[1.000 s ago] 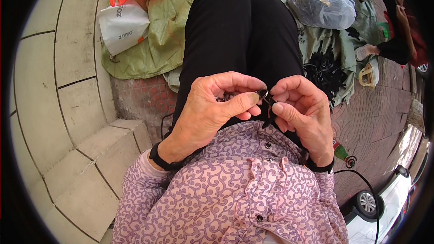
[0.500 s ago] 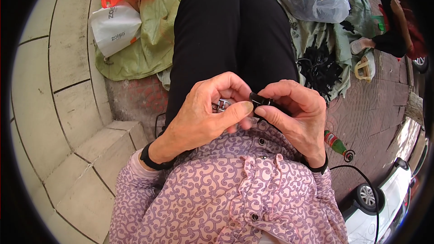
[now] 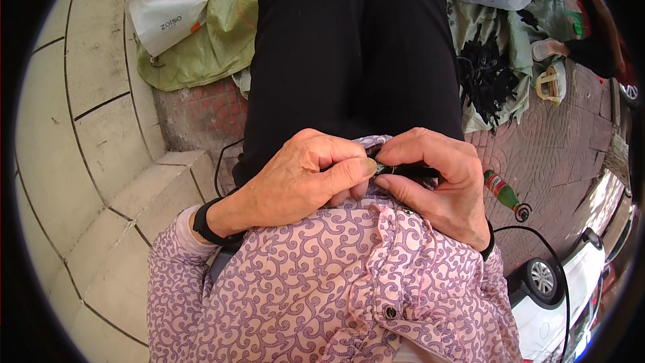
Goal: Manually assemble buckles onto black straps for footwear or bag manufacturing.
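Over my lap, both hands meet fingertip to fingertip. My left hand (image 3: 302, 178) is closed, thumb pressed on the bent forefinger; its palm and whatever lies inside are hidden. A small silvery metal buckle (image 3: 381, 169) shows only as a glint between the two hands. My right hand (image 3: 440, 185) pinches a short black strap (image 3: 371, 152) with thumb and forefinger, mostly covered by the fingers. Whether strap and buckle are joined I cannot tell. Black trousers (image 3: 309, 60) and a patterned shirt (image 3: 302, 282) lie beneath the hands.
A pile of black straps (image 3: 487, 77) lies on a pale green sheet right of my knees. White bag (image 3: 168, 13) and green sack (image 3: 232, 23) lie left, beside tiled steps (image 3: 161, 188). At right are a bottle (image 3: 502, 190), black cable (image 3: 551, 255), white car (image 3: 564, 296) and another person (image 3: 594, 54).
My hands have drawn together and closed over the small parts. The metal buckle, plainly seen in my left hand before, is now nearly hidden. The view has tipped toward my body.
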`<state>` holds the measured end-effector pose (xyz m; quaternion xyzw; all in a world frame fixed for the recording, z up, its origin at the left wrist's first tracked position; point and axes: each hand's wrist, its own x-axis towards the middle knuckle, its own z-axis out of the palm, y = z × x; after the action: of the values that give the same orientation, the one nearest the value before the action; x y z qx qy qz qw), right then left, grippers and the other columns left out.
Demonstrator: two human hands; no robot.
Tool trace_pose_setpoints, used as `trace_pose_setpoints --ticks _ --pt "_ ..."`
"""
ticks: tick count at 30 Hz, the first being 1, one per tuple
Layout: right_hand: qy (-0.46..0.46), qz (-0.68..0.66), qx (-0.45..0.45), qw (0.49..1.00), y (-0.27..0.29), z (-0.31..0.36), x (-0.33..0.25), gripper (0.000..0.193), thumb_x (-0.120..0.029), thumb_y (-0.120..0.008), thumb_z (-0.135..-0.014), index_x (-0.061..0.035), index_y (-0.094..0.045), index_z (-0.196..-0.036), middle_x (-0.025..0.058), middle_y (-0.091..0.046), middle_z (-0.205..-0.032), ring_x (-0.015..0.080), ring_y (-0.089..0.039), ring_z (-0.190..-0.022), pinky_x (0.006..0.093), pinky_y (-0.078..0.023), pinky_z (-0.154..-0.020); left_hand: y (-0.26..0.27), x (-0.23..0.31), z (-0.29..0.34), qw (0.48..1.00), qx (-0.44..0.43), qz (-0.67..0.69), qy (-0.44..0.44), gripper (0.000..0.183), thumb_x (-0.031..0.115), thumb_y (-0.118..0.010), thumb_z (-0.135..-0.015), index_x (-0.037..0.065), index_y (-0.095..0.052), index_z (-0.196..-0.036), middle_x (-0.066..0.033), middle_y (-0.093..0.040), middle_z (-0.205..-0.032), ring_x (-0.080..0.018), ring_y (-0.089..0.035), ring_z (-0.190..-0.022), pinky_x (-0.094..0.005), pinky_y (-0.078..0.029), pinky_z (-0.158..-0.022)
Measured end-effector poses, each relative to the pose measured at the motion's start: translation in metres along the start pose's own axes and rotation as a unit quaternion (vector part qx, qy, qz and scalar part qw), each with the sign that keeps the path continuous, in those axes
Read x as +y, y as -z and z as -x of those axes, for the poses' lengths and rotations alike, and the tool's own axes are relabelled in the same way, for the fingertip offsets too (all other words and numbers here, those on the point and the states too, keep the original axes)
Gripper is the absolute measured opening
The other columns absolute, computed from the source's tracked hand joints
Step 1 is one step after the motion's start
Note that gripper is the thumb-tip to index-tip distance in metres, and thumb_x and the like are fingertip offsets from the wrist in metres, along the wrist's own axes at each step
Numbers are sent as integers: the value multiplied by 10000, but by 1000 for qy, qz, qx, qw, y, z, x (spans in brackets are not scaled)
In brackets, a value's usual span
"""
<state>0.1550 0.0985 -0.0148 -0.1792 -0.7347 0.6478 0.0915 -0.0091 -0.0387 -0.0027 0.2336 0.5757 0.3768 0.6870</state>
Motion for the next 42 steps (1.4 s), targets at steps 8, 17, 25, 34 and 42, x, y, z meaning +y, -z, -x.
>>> trace_pose_setpoints --ticks 8,17,25,34,42 --pt "2 -30 -10 999 -7 6 4 242 11 -811 -664 30 -651 -844 113 -678 -817 230 -686 -767 307 -531 -668 -3 -9 0 994 -6 -70 -86 295 159 -558 -953 -8 -631 -722 -45 -631 -631 -75 -559 -557 -246 -434 -520" --pt "20 -33 -18 999 -13 19 -1 243 13 -815 -643 22 -641 -812 122 -662 -772 235 -679 -696 300 -524 -604 -12 -14 18 990 18 -62 -122 247 66 -607 -882 -16 -594 -649 -70 -633 -592 -140 -593 -507 -274 -438 -489" --pt "25 -26 -21 999 -12 22 -3 235 37 -801 -632 16 -646 -808 142 -678 -800 240 -690 -701 283 -527 -601 -17 -20 27 992 26 0 -125 246 51 -572 -922 -34 -592 -692 -74 -619 -605 -134 -573 -522 -275 -433 -498" --pt "-13 -62 -21 998 -12 30 2 221 35 -790 -659 19 -644 -824 142 -681 -813 227 -697 -722 276 -539 -641 -19 -24 27 993 21 18 -111 244 64 -574 -934 -38 -609 -715 -75 -626 -614 -133 -583 -538 -274 -440 -507" --pt "-22 -64 -22 997 -9 29 1 231 41 -798 -684 33 -649 -861 147 -681 -834 223 -698 -755 281 -539 -660 -14 -19 25 997 9 31 -66 261 97 -566 -948 -31 -627 -730 -77 -638 -629 -119 -587 -552 -263 -444 -520"
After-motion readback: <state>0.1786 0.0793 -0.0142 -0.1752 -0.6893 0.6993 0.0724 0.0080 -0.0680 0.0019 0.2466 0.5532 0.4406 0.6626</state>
